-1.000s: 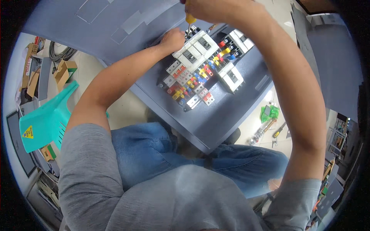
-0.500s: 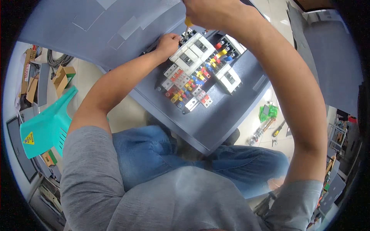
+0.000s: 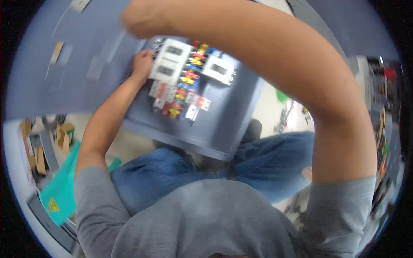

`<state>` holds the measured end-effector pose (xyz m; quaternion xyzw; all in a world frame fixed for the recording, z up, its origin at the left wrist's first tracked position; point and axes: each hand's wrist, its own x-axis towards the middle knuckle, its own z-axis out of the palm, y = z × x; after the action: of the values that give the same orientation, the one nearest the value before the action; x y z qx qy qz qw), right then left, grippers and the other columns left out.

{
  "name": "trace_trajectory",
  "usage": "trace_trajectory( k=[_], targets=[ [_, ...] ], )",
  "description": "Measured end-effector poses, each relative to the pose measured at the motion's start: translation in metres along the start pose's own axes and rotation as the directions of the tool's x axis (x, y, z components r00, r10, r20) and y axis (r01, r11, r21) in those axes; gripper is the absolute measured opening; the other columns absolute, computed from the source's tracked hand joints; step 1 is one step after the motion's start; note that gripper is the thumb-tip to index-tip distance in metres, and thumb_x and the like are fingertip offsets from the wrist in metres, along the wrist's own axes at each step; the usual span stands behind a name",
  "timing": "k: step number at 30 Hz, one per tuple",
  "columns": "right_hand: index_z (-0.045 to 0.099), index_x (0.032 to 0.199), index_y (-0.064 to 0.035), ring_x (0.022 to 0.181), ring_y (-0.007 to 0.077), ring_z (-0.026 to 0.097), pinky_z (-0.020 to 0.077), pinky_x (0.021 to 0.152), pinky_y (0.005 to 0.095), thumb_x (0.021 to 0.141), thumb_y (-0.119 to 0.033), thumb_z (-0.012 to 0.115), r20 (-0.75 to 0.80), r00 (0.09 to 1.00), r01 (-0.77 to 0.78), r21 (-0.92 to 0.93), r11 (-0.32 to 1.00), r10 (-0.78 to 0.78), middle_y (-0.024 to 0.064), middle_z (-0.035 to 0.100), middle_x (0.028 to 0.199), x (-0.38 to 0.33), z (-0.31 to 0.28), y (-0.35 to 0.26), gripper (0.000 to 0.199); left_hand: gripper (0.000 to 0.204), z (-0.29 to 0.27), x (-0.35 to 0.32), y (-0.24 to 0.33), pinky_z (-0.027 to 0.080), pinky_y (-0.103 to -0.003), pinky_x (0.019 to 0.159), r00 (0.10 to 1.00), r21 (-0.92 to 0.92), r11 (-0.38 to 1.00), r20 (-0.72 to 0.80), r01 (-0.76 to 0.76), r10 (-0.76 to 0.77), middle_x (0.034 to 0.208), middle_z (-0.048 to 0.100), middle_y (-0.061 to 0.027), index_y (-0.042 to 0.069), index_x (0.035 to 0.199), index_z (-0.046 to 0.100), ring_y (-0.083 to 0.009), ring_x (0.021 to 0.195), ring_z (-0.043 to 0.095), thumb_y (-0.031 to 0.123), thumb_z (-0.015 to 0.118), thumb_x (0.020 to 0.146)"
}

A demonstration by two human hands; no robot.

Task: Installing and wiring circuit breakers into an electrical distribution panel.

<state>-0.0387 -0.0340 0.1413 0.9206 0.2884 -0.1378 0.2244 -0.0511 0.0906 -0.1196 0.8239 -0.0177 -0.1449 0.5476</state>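
A grey metal enclosure (image 3: 215,129) lies before me with electrical parts mounted in it. My left hand (image 3: 143,64) is at the left side of a large white double circuit breaker (image 3: 172,60), its fingers pinched by the dark upper terminals; what they hold is hidden. Above the breaker's top end my right hand (image 3: 144,19) is closed and blurred. The yellow-handled screwdriver it gripped a moment ago is hidden behind the hand now. Red, yellow and blue wired terminals (image 3: 189,77) run down beside the breaker. Another white breaker (image 3: 218,69) sits right of them.
A grey panel (image 3: 64,86) spreads across the upper left. A turquoise plastic stool (image 3: 60,189) stands at lower left, near open cardboard boxes (image 3: 64,135). Loose tools and a green item (image 3: 282,96) lie on the floor at right. My legs (image 3: 275,163) flank the enclosure.
The whole view has swung, so the enclosure and both hands appear farther left, with motion blur. My right hand has shifted left over the breaker's top, and the screwdriver is out of sight.
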Motion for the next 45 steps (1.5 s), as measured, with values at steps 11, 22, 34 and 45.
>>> trace_trajectory(
  k=[11,22,34,45],
  targets=[
    [0.074,0.101,-0.0080,0.094,0.0289,0.070,0.0567,0.075,0.0419,0.080,-0.012,0.065,-0.096,0.964,-0.161,0.523,0.837,0.246,0.0130,0.072,0.099,-0.051,-0.027,0.000,0.023,0.025,0.005,-0.003,0.005,0.050,-0.035,0.080,0.997,0.002,0.999,-0.069,-0.040,0.041,0.094,0.073,-0.0136,0.000,0.100,0.072,-0.0202,0.086,0.067,0.021,0.060,0.092],
    [0.075,0.102,-0.0103,0.097,0.0264,0.069,0.0555,0.075,0.0446,0.082,-0.016,0.067,-0.032,0.967,-0.208,0.477,0.854,0.253,0.0087,0.072,0.102,-0.037,-0.039,-0.012,0.023,0.029,0.002,-0.011,0.019,0.049,-0.036,0.079,0.998,0.074,0.997,-0.062,0.034,-0.030,0.091,0.072,-0.0155,-0.001,0.099,0.071,-0.0235,0.085,0.067,0.025,0.061,0.092],
    [0.069,0.089,-0.0006,0.075,0.0199,0.069,0.0574,0.071,0.0315,0.081,-0.030,0.071,0.103,0.662,-0.306,0.941,0.142,0.742,0.0134,0.068,0.078,-0.389,0.151,0.109,0.031,0.041,-0.013,-0.044,0.089,0.047,-0.040,0.094,0.933,0.591,0.723,0.221,-0.359,0.284,0.114,0.064,-0.0226,-0.002,0.124,0.059,-0.0361,0.105,0.062,0.021,0.060,0.090],
    [0.070,0.087,-0.0032,0.051,0.0149,0.056,0.0476,0.049,0.0310,0.087,-0.030,0.062,0.740,-0.244,-0.143,0.612,-0.778,0.627,0.0074,0.064,0.070,-0.571,0.439,-0.042,0.028,0.042,0.183,-0.106,0.273,0.050,-0.038,0.090,0.555,0.227,0.564,0.650,-0.794,0.519,0.125,0.059,-0.0160,0.002,0.127,0.055,-0.0306,0.111,0.060,0.014,0.066,0.088]
  ],
)
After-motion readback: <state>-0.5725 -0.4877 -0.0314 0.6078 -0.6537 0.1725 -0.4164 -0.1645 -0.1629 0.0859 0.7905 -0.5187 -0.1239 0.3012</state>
